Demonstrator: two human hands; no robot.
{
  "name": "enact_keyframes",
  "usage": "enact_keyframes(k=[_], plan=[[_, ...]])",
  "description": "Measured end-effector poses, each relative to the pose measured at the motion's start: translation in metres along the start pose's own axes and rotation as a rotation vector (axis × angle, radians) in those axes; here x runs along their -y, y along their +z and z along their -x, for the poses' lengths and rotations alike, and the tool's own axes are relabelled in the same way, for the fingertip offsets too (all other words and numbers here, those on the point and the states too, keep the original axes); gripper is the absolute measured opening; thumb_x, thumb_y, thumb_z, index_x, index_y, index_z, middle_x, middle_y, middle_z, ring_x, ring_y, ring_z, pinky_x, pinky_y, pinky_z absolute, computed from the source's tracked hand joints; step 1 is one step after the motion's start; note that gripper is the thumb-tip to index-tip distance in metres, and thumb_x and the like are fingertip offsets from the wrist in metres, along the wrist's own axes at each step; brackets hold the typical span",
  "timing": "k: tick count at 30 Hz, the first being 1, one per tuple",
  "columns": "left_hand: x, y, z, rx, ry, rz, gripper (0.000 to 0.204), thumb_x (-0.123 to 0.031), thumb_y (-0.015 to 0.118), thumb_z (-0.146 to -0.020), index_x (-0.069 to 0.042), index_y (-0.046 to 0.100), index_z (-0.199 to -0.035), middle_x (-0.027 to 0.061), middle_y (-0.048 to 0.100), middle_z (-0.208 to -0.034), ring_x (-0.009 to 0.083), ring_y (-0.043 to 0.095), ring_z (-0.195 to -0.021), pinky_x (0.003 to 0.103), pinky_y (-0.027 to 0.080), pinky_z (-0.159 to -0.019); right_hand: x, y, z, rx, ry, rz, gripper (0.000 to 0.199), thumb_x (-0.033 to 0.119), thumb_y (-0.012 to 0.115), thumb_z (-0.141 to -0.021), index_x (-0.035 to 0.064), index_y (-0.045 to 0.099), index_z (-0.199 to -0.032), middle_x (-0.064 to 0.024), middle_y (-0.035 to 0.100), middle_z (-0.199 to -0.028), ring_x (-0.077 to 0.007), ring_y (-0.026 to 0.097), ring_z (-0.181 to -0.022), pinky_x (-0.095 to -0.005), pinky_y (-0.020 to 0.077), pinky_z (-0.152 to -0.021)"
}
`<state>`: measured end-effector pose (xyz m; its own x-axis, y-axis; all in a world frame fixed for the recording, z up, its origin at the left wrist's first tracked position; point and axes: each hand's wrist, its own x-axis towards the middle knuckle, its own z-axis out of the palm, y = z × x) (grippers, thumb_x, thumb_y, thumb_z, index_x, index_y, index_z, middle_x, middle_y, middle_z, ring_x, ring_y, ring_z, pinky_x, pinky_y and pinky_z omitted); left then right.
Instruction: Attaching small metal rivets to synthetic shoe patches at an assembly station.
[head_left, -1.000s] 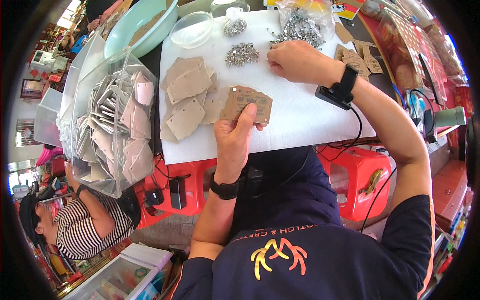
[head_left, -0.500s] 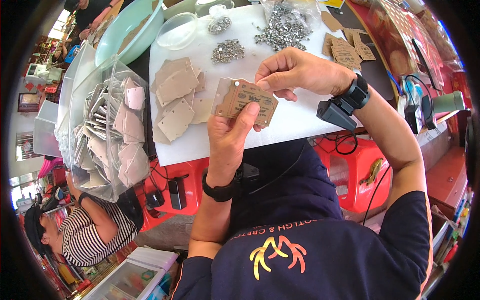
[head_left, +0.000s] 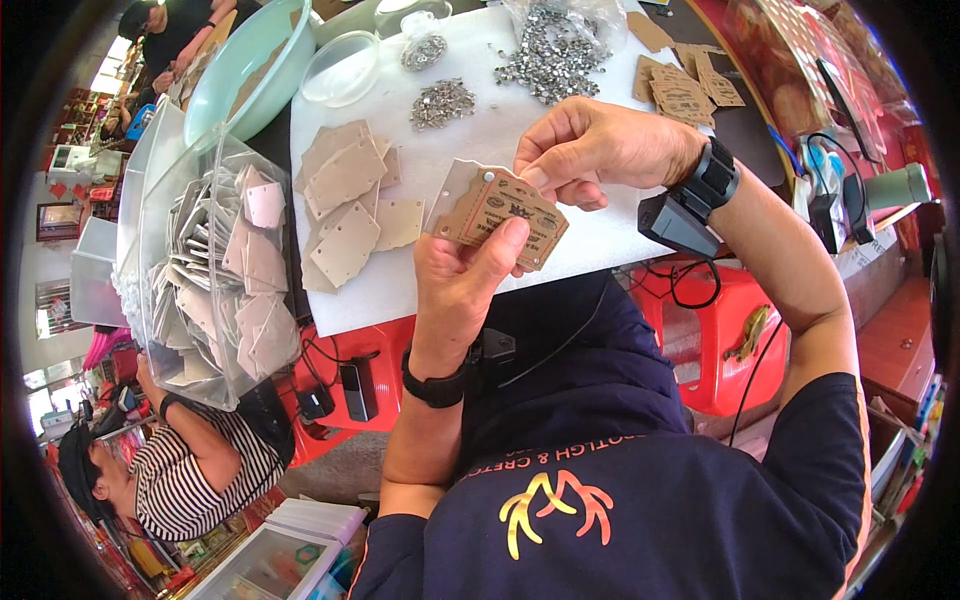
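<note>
My left hand (head_left: 462,275) holds a brown printed cardboard piece (head_left: 505,218) with a wavy edge, thumb on its face. A plain grey cardboard piece (head_left: 455,185) shows behind it. A small pale dot, perhaps a metal fastener, sits near the printed piece's upper edge. At that piece's upper right corner, my right hand (head_left: 590,150) has thumb and forefinger pinched together; whatever is between them is too small to see. Just left of my hands lie loose grey cardboard pieces (head_left: 345,175). Beyond them are a small heap of metal fasteners (head_left: 442,104) and a larger heap (head_left: 550,65).
At left stands a clear plastic bin (head_left: 225,380) full of grey pieces, with a pale green basin (head_left: 207,85) behind it. Brown printed pieces (head_left: 685,95) lie at the far right of the white tabletop (head_left: 360,290). A person in stripes (head_left: 195,470) sits at left.
The held cardboard has turned slightly clockwise and moved a little right, with my right fingers staying at its upper corner. The whole view has shifted slightly.
</note>
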<state>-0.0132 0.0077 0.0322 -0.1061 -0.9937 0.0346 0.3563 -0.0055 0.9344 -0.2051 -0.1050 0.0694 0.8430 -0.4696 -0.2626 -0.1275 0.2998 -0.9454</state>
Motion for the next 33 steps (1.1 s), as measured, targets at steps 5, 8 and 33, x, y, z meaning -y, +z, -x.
enact_keyframes(k=[5, 8, 33], plan=[[0.001, -0.001, -0.001, -0.008, 0.002, 0.001, 0.024, -0.01, 0.065, -0.092, 0.0, 0.061, -0.114, 0.0035, 0.066, -0.088, 0.0081, 0.061, -0.073, 0.023, 0.048, -0.059, -0.002, 0.004, 0.001, -0.061, -0.023, -0.028, 0.018, 0.015, 0.063, -0.091, -0.0017, 0.066, -0.094, -0.0009, 0.062, -0.071, -0.0042, 0.053, -0.052, -0.0209, 0.0431, -0.046], [0.003, -0.004, -0.001, -0.008, 0.014, -0.037, 0.029, -0.01, 0.06, -0.092, -0.002, 0.059, -0.12, 0.0124, 0.068, -0.106, 0.0119, 0.063, -0.084, 0.025, 0.044, -0.059, 0.002, 0.012, 0.004, -0.11, -0.021, 0.0, 0.02, 0.017, 0.063, -0.091, -0.0016, 0.065, -0.098, 0.0003, 0.061, -0.071, -0.0044, 0.054, -0.053, -0.0208, 0.0447, -0.048], [0.005, -0.004, -0.017, 0.041, -0.043, 0.154, 0.025, -0.016, 0.058, -0.093, -0.006, 0.06, -0.115, 0.0029, 0.066, -0.096, 0.0093, 0.06, -0.081, 0.024, 0.044, -0.064, -0.009, 0.006, 0.003, -0.101, -0.171, 0.055, 0.026, 0.017, 0.062, -0.094, -0.003, 0.065, -0.11, -0.0019, 0.063, -0.08, -0.0076, 0.06, -0.07, -0.0259, 0.0575, -0.057]])
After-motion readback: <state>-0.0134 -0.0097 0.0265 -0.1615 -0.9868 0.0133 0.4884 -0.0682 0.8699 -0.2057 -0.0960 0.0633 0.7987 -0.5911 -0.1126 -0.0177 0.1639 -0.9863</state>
